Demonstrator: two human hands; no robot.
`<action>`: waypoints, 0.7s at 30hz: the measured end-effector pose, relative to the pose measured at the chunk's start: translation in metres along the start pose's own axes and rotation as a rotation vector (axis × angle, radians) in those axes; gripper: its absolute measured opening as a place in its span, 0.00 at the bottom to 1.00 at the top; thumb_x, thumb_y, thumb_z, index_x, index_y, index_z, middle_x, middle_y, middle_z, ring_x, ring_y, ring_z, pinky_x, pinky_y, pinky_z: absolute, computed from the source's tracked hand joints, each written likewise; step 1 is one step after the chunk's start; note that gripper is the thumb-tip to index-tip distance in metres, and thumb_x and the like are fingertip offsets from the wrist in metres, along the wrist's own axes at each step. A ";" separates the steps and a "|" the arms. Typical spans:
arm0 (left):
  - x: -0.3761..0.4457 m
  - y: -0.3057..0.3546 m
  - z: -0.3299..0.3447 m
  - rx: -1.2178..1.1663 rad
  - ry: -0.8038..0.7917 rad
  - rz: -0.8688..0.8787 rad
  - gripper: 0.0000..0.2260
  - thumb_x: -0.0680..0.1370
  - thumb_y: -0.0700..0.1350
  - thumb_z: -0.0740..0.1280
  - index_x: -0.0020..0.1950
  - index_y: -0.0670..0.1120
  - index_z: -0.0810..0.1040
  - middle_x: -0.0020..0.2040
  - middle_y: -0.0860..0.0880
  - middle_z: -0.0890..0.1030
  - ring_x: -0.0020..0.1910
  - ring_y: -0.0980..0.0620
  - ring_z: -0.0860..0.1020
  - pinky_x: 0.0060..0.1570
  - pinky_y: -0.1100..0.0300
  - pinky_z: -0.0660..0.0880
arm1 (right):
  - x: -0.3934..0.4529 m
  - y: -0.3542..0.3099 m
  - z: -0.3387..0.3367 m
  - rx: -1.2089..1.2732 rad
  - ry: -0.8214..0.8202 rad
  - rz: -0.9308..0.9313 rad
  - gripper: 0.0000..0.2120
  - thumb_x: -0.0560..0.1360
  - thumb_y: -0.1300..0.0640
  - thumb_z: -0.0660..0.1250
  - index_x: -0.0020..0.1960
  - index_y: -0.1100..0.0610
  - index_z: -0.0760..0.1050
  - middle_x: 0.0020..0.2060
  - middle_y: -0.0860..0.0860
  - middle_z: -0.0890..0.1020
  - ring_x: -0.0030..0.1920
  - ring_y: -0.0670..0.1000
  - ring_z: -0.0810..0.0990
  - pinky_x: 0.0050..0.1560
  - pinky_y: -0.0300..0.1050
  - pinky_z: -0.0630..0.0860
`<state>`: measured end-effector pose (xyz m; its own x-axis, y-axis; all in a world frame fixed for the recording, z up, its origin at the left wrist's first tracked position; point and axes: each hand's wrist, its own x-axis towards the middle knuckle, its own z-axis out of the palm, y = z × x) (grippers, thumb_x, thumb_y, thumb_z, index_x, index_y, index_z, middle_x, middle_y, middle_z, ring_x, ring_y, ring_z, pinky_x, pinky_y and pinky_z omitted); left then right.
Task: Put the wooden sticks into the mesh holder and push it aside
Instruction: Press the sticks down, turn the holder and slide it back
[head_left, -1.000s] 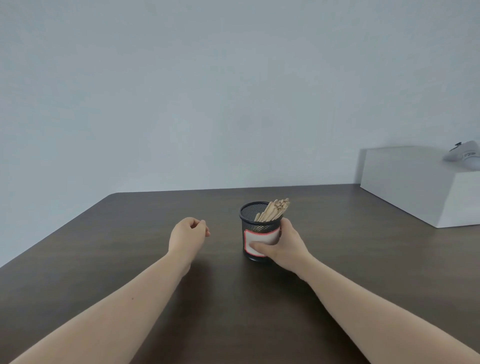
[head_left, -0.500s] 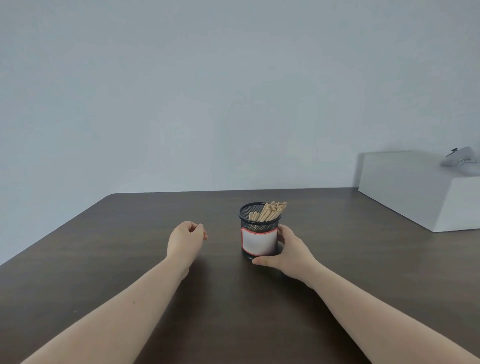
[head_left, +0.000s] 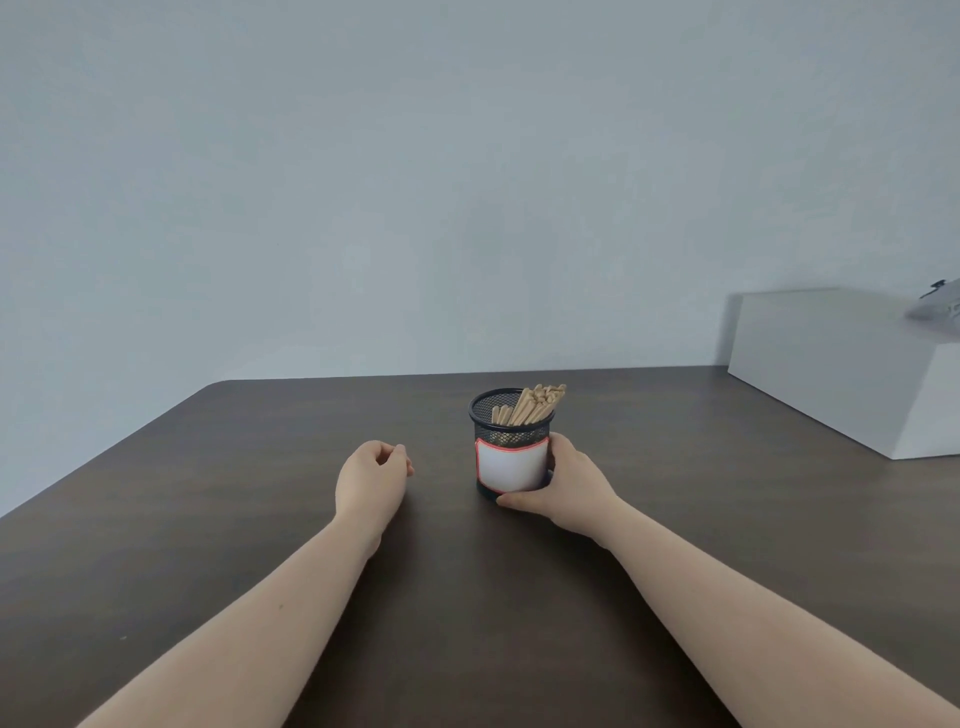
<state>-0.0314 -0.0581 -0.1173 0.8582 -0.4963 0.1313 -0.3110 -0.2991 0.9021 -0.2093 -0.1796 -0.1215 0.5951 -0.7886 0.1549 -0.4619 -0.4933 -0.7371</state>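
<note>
A black mesh holder (head_left: 510, 431) with a white, red-edged label stands upright on the dark table (head_left: 208, 493). A bundle of wooden sticks (head_left: 532, 405) leans inside it toward the right rim. My right hand (head_left: 569, 486) wraps the holder's right side and base, thumb under the label. My left hand (head_left: 371, 475) rests on the table to the holder's left, fingers curled shut with nothing in them.
A white box (head_left: 831, 364) sits at the table's back right, with a pale grey object (head_left: 940, 306) on top at the frame edge. A plain wall stands behind the table's far edge.
My right hand has slid from the holder's front to its right side, uncovering the label. The holder sits a little farther from me. The left hand has barely moved.
</note>
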 end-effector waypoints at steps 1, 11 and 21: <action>0.004 0.000 0.002 -0.001 0.007 0.002 0.12 0.80 0.46 0.58 0.47 0.41 0.79 0.47 0.45 0.82 0.38 0.53 0.73 0.35 0.61 0.67 | 0.004 0.000 0.001 0.002 -0.002 -0.001 0.41 0.61 0.45 0.79 0.68 0.52 0.65 0.64 0.48 0.77 0.64 0.52 0.75 0.62 0.50 0.74; 0.044 0.006 0.028 -0.002 0.010 0.060 0.11 0.79 0.47 0.60 0.45 0.42 0.78 0.37 0.54 0.77 0.39 0.52 0.73 0.35 0.60 0.67 | 0.053 0.008 0.009 0.010 0.002 -0.030 0.42 0.60 0.45 0.80 0.68 0.53 0.65 0.63 0.49 0.78 0.64 0.52 0.76 0.64 0.52 0.73; 0.082 0.010 0.052 -0.066 -0.004 0.073 0.08 0.77 0.47 0.62 0.48 0.43 0.78 0.48 0.47 0.82 0.46 0.49 0.75 0.44 0.60 0.67 | 0.106 0.013 0.018 0.000 0.021 -0.054 0.42 0.60 0.46 0.80 0.68 0.54 0.66 0.63 0.49 0.78 0.64 0.52 0.76 0.64 0.52 0.73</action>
<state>0.0144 -0.1435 -0.1187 0.8326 -0.5181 0.1959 -0.3448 -0.2080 0.9153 -0.1405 -0.2629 -0.1264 0.6049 -0.7685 0.2084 -0.4298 -0.5355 -0.7270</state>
